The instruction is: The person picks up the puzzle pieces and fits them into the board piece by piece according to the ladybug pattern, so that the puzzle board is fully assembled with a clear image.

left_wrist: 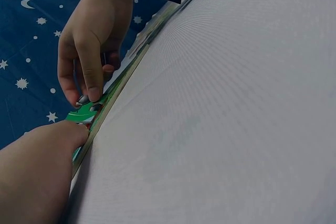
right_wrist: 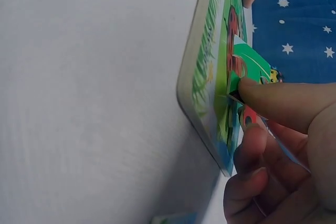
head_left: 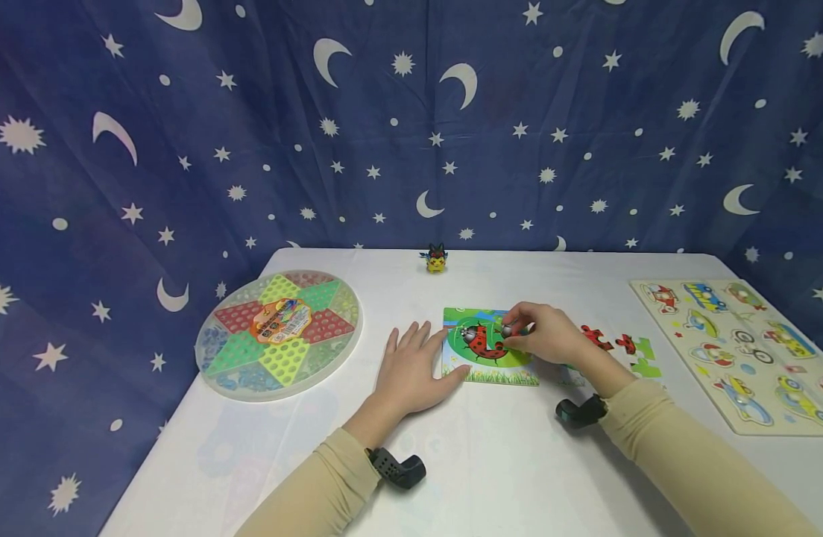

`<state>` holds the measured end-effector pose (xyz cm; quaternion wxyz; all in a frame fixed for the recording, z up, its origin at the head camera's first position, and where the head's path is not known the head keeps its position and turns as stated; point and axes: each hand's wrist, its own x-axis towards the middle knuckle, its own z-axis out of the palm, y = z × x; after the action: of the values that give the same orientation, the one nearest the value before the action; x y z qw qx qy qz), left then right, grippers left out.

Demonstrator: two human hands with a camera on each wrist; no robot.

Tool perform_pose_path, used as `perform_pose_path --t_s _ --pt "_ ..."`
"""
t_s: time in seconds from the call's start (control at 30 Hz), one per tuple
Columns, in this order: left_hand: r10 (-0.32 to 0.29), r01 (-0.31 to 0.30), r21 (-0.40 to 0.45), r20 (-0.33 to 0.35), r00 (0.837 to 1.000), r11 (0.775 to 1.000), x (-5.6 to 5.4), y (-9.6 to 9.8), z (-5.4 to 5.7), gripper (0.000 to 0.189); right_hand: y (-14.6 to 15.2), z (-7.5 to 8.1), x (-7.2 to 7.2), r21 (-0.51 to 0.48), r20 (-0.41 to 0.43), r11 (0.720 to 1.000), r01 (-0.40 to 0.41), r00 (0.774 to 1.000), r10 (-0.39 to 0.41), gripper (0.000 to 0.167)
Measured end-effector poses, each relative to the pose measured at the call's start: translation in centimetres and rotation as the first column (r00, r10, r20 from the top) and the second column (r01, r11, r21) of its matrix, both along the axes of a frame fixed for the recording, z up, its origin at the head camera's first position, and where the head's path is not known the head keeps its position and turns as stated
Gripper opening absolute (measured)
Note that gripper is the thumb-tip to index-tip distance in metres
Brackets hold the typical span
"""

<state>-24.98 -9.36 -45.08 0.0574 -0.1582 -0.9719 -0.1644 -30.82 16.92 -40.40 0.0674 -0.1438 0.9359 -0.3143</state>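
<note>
A ladybug jigsaw puzzle board (head_left: 495, 377) lies on the white table, its round green middle filled in part by pieces of the red ladybug. My right hand (head_left: 549, 333) is over the board's right side and pinches a green puzzle piece (right_wrist: 255, 62) between thumb and fingers. The piece is tilted close above the board in the right wrist view. My left hand (head_left: 413, 373) lies flat at the board's left edge, fingers spread, thumb touching its lower left corner. Red loose puzzle pieces (head_left: 594, 337) and a green piece (head_left: 646, 359) lie right of the board, partly behind my right arm.
A round Chinese checkers board (head_left: 220, 386) sits at left. At right lies a wooden vehicle peg puzzle (head_left: 710, 388). A small yellow figurine (head_left: 436, 261) stands near the back edge. Behind the table hangs a blue curtain (head_left: 385, 186) with moons and stars.
</note>
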Motion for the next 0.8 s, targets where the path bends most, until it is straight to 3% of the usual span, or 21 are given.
perform_pose_path --t_s 0.8 --pt "-0.004 0.004 0.003 -0.006 1.0 1.0 -0.1 -0.1 0.0 0.082 -1.9 -0.7 0.6 -0.032 -0.057 0.999 -0.036 0.998 0.034 0.026"
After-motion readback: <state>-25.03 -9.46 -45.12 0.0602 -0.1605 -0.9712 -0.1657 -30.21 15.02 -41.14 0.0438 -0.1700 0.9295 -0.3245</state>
